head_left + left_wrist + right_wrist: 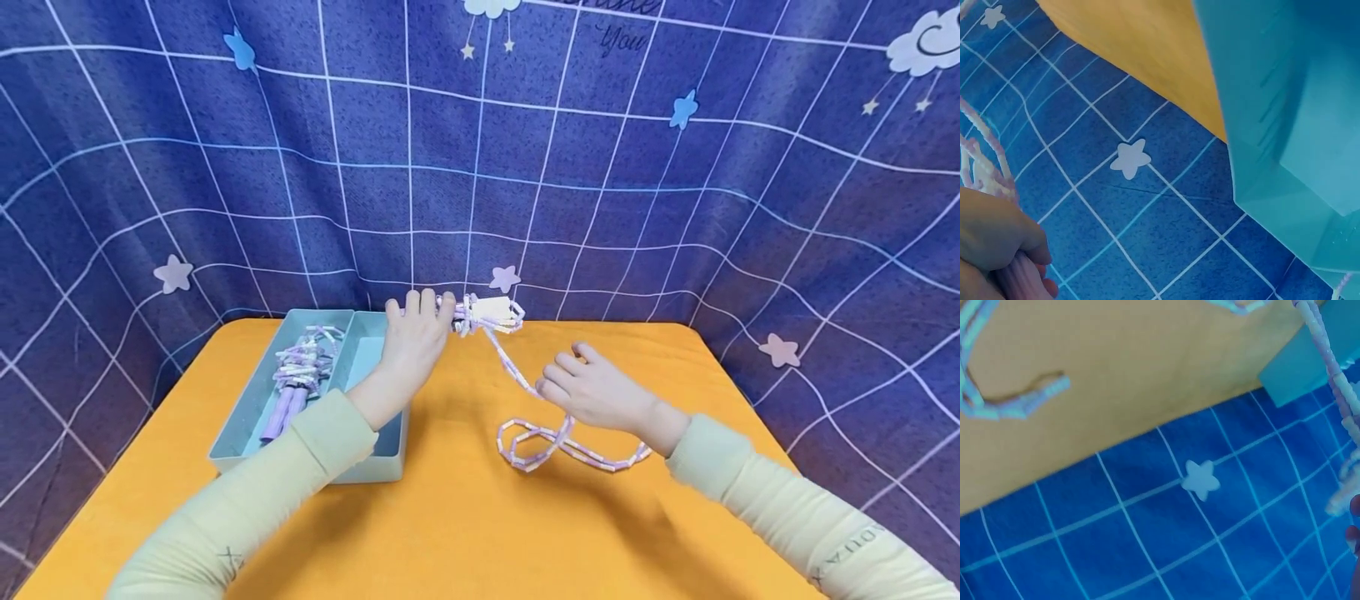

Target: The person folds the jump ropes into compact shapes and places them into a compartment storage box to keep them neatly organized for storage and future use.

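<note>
My left hand (pixel 416 337) grips the handles of a purple-and-white beaded jump rope (pixel 513 368) above the right part of a two-compartment teal box (pixel 366 346). In the left wrist view, fingers curl round a ribbed lilac handle (pixel 1022 278). Past those fingers, part of the rope is wound in a bundle with a white tag (pixel 491 308). One strand runs from the bundle down to my right hand (pixel 600 387), whose curled fingers hold it. Below that hand, the loose end lies in loops on the orange table.
A second wound jump rope (pixel 302 367) with purple handles lies in the box's left compartment. The orange tabletop (pixel 480 533) reaches back to a blue grid-patterned curtain (pixel 570 200) that also hangs along both sides.
</note>
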### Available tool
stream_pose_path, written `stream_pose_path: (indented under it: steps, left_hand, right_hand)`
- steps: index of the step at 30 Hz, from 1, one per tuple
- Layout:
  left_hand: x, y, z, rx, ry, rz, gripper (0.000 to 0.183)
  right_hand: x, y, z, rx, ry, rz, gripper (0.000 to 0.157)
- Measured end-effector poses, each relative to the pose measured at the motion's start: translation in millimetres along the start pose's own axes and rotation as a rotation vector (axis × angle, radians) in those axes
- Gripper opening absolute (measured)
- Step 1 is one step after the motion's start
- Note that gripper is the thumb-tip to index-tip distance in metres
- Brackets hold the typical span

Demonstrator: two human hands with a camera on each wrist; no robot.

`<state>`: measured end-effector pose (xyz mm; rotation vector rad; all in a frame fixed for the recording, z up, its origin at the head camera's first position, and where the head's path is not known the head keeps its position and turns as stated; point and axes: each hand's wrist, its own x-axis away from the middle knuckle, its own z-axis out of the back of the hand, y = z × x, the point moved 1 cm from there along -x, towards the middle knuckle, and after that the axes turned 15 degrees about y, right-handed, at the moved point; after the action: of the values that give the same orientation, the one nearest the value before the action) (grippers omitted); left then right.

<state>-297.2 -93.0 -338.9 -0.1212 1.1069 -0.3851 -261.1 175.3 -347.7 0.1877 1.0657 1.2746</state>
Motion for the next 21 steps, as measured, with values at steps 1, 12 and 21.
stream_pose_path:
  steps: [1, 12, 21]
  left_hand:
    - [0.8, 0.1, -0.8, 0.005, -0.014, -0.014, 0.037]
    - [6.3, 8.2, -4.7, 0.097, 0.005, -0.161, 0.029]
    - [6.3, 21.6, 3.9, 0.127, -0.012, -0.251, 0.034]
  right_hand:
    - [-4, 2, 3.9, 0.006, -0.01, 0.011, 0.029]
    - [-37, 27, 35.3, 0.03, 0.089, 0.1, 0.023]
    - [-56, 48, 52.6, 0.089, 0.107, 0.123, 0.02]
